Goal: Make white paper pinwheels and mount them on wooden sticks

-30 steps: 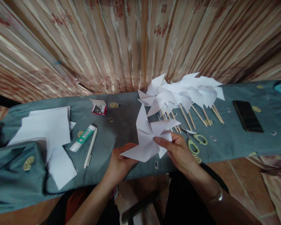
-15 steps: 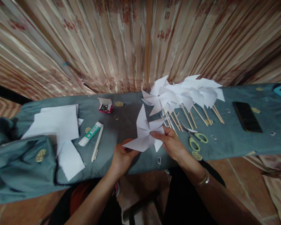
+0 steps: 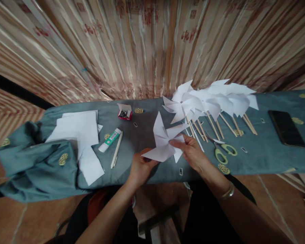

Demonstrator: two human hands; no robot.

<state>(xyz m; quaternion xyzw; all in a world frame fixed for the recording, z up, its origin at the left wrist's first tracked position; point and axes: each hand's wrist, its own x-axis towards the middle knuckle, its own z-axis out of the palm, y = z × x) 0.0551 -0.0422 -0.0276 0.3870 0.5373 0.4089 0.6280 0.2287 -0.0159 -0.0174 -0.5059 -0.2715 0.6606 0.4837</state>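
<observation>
A white folded paper pinwheel is held over the near edge of a table covered with a grey-blue cloth. My left hand grips its lower left blade from underneath. My right hand pinches the blades together at the pinwheel's middle with thumb and fingers. Just beyond, a heap of finished white pinwheels on wooden sticks lies on the cloth.
Green-handled scissors lie right of my right hand. A glue stick, a white pen, loose white paper sheets and a small red box of pins lie at the left. A black phone rests at the far right. Striped curtains hang behind.
The view has shifted, so everything sits slightly further right and higher. Both hands keep hold of the pinwheel, which has come a little closer to the table.
</observation>
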